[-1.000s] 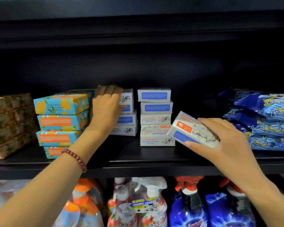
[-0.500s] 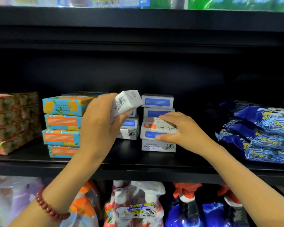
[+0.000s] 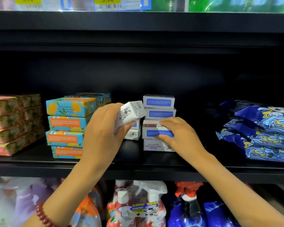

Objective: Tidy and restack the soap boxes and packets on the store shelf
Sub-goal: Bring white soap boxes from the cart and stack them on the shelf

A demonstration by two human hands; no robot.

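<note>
My left hand (image 3: pixel 103 128) grips a white soap box (image 3: pixel 129 114), tilted and lifted off a short white stack (image 3: pixel 132 133) behind it. To the right stands a taller stack of white and blue boxes (image 3: pixel 159 105). My right hand (image 3: pixel 179 135) holds a white box with a blue label (image 3: pixel 152 131) in that stack, fingers on its top and thumb on its front. One more white box (image 3: pixel 154 145) lies under it on the black shelf (image 3: pixel 138 171).
Turquoise and orange soap boxes (image 3: pixel 67 122) are stacked left of my left hand, with pink and green packets (image 3: pixel 11 123) at the far left. Blue printed packets (image 3: pixel 261 131) pile up on the right. Spray bottles (image 3: pixel 138 205) fill the shelf below.
My left hand has pulled a white box off the short stack and tilted it. My right hand has carried its box left into the taller stack and set it level.
</note>
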